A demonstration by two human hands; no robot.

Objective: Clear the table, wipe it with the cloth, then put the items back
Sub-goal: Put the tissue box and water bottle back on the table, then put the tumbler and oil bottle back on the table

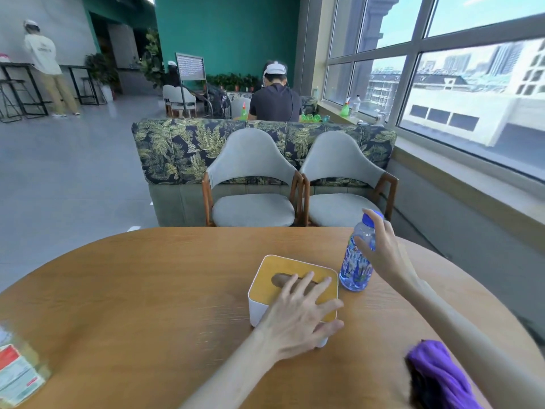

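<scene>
A white tissue box [265,278] with a yellow wooden lid stands on the round wooden table [147,276], right of centre. My left hand [298,317] lies spread over its lid, thumb down the near side. Just right of the box stands a clear water bottle [355,267] with a blue cap and blue label. My right hand [380,246] wraps its upper part, fingers around the neck below the cap. A purple cloth [436,376] lies bunched at the table's near right edge, under my right forearm.
A laminated card [17,373] with red print sits at the table's near left edge. Two grey chairs [253,184] stand behind the far edge, backed by a leaf-patterned sofa [177,149]. Windows run along the right. Other people stand and sit farther back.
</scene>
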